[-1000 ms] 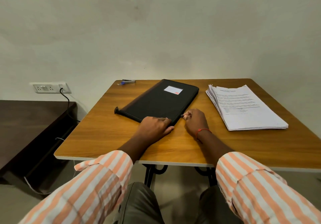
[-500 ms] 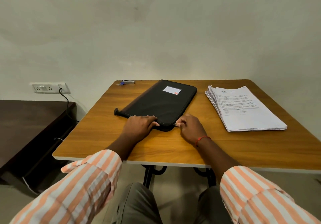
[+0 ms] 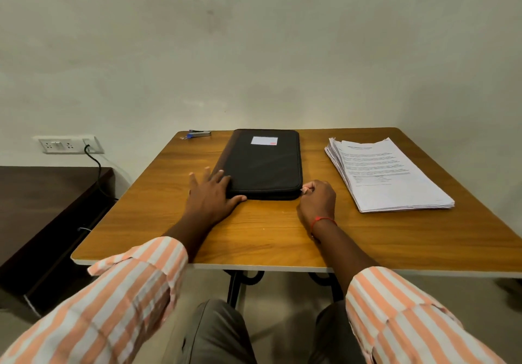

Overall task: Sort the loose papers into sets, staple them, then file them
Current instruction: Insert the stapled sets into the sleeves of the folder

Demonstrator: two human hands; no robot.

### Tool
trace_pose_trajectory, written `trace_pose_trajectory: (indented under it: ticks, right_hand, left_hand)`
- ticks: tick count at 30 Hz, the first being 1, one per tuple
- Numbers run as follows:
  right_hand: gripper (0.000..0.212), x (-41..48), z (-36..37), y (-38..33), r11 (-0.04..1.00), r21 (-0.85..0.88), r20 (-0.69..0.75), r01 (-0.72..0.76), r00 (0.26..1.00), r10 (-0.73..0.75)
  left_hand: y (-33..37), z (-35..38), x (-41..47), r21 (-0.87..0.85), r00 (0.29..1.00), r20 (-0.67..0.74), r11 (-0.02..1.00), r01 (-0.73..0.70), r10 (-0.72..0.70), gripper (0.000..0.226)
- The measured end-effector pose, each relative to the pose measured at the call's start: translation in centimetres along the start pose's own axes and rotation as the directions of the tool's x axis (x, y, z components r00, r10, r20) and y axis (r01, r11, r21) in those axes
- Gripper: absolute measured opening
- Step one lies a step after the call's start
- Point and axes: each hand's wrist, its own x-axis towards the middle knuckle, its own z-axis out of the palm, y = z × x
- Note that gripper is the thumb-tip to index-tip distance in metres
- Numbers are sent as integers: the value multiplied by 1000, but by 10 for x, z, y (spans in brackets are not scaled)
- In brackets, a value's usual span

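Lying flat in the centre of the frame, the black zip folder (image 3: 262,165) sits squared to us on the wooden table (image 3: 282,236), with its white label (image 3: 264,140) at the far end. We judge it a padded, cloth-covered case: fairly stiff, not heavy, easy on the fingers, yet likely to skate on the smooth tabletop once the zip is tugged. The place to take hold is therefore the zip pull (image 3: 301,190) at its lower right corner, with the opposite corner braced.

That is how our hands lie. The right hand (image 3: 317,199) is curled, with fingertips pinching a small glinting piece at that corner, which we take to be the pull. The left hand (image 3: 210,197) is spread flat, its fingers straight over the lower left corner and pressing the folder down.

To the right of the folder, well apart from it, lies the stack of papers (image 3: 387,174), its left edge fanned and uneven. These sheets look thin, floppy and quick to slide apart, so we would lift them in small batches by an edge.

The stapler (image 3: 199,134) is small and rests at the table's far edge, just left of the folder. At the left of the frame are a wall socket (image 3: 67,144) and a dark cabinet (image 3: 42,208).
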Motion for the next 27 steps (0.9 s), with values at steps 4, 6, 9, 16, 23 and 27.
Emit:
trace_pose_trajectory:
  ticks: [4,6,9,16,23,27]
  right_hand:
    - [19,-1,3,-2,1000,-18,6,-5,1000,5]
    - [18,-2,3,-2,999,-36,17,3,1000,-3]
    - [17,-4,3,0,998,-65,21,3,1000,-2]
    - [12,-15,-2,3,996,-93,-17,-15,1000,13]
    - [17,-41,12,-5,986,-115,143,117,985,-100]
    - [24,-56,30,-23,980,-107,237,170,961,-140]
  left_hand:
    - [-20,11,-9,-315,949,72,896,313,-306,101]
    - [-18,8,-9,-357,949,91,880,313,-301,93]
    - [-18,8,-8,-388,948,69,867,314,-312,84]
    - [-17,7,-15,-306,967,-44,925,227,-252,69]
    - [-14,7,-18,-285,982,-64,946,154,-179,63]
    - [-9,7,-21,-352,998,-29,935,44,-57,62]
